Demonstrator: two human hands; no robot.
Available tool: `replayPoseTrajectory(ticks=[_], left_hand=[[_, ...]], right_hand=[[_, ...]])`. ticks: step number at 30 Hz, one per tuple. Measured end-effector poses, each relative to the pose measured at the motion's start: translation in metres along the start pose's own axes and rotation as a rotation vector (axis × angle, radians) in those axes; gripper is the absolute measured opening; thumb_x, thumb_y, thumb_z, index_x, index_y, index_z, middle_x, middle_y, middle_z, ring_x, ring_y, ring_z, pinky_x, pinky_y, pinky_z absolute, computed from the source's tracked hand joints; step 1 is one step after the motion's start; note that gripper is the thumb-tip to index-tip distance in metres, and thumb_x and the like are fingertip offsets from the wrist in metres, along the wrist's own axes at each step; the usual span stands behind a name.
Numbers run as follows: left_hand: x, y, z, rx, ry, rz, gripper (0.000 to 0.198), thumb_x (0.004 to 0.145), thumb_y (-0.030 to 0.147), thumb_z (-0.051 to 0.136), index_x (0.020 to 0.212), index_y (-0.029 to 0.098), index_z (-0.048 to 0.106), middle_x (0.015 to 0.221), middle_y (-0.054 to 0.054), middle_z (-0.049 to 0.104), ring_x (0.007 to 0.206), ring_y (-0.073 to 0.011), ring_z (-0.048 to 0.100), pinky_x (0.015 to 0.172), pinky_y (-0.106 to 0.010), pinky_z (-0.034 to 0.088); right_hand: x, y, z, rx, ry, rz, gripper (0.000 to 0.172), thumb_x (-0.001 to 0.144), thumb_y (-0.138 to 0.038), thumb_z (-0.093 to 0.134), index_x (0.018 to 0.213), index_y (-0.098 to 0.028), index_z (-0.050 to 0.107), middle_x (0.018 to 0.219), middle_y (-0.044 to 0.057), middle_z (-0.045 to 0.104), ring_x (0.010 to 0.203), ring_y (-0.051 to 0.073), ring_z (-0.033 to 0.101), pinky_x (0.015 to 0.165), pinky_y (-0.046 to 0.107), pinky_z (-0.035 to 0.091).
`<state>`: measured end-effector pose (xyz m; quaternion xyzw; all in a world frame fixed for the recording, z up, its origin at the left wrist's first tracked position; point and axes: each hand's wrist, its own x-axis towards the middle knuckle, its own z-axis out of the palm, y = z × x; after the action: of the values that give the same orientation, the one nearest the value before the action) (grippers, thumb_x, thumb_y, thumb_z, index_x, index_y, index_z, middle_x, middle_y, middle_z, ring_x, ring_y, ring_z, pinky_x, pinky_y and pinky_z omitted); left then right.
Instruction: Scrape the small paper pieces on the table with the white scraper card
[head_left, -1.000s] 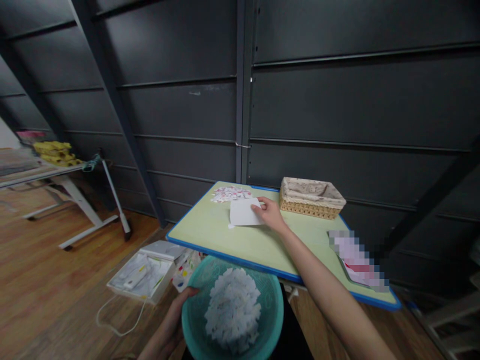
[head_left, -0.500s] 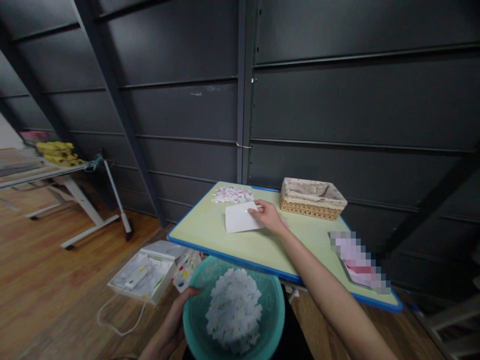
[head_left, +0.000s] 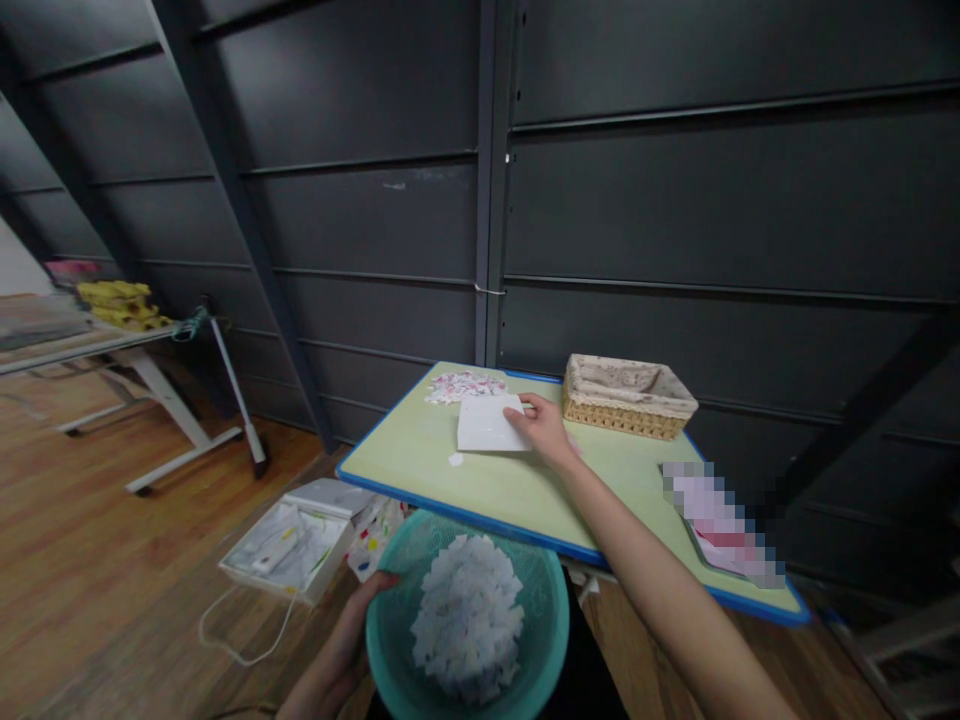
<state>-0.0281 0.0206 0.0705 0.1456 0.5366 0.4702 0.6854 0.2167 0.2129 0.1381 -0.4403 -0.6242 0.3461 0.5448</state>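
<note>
My right hand reaches across the pale green table and pinches the right edge of a white card, which lies nearly flat on the tabletop. Just beyond the card lies a pile of small paper scraps. One loose white scrap sits in front of the card. My left hand grips the left rim of a teal bowl held below the table's near edge. The bowl is heaped with white paper scraps.
A wicker basket stands at the table's far right. A blurred paper lies near the right front corner. On the wooden floor to the left are an open white box with a cable and another table. Dark wall panels stand behind.
My right hand pulled the card a little toward me and left, then pushed it back toward the scrap pile. A small white scrap now lies bare in front of the card. The bowl stayed put.
</note>
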Motion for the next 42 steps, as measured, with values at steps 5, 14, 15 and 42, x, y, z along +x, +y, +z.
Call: replayPoseTrajectory(ticks=[5,14,15,42], left_hand=[[-0.005,0.001,0.003,0.010,0.013,-0.025,0.047,0.076,0.020,0.057,0.118,0.001,0.050,0.060,-0.008,0.072,0.050,-0.0221,0.064,0.055,-0.032,0.051],[0.002,-0.003,-0.003,0.012,0.003,0.028,0.054,0.075,0.019,0.059,0.125,0.003,0.047,0.066,-0.007,0.074,0.056,-0.0232,0.067,0.059,-0.033,0.053],[0.001,-0.003,-0.004,0.013,0.002,0.025,0.053,0.075,0.019,0.059,0.125,0.003,0.048,0.069,-0.008,0.074,0.059,-0.0242,0.068,0.061,-0.034,0.053],[0.006,-0.005,-0.010,-0.011,-0.025,0.056,0.053,0.077,0.020,0.059,0.126,0.004,0.045,0.072,-0.008,0.075,0.063,-0.0245,0.070,0.064,-0.035,0.054]], right_hand=[[-0.002,0.001,0.002,-0.011,-0.133,-0.018,0.039,0.067,-0.043,0.065,0.092,-0.014,0.064,0.080,0.007,0.070,0.064,0.018,0.062,0.050,0.024,0.044],[0.002,0.004,-0.004,-0.046,0.017,-0.019,0.041,0.068,-0.045,0.063,0.096,-0.014,0.062,0.070,0.006,0.069,0.059,0.019,0.061,0.049,0.026,0.044],[0.002,0.004,-0.004,-0.065,0.016,-0.024,0.041,0.068,-0.044,0.063,0.095,-0.013,0.062,0.071,0.007,0.069,0.060,0.020,0.062,0.049,0.026,0.044],[-0.004,0.000,0.000,-0.160,-0.060,-0.025,0.032,0.069,-0.039,0.059,0.088,-0.014,0.063,0.071,0.006,0.069,0.060,0.019,0.062,0.049,0.025,0.043]])
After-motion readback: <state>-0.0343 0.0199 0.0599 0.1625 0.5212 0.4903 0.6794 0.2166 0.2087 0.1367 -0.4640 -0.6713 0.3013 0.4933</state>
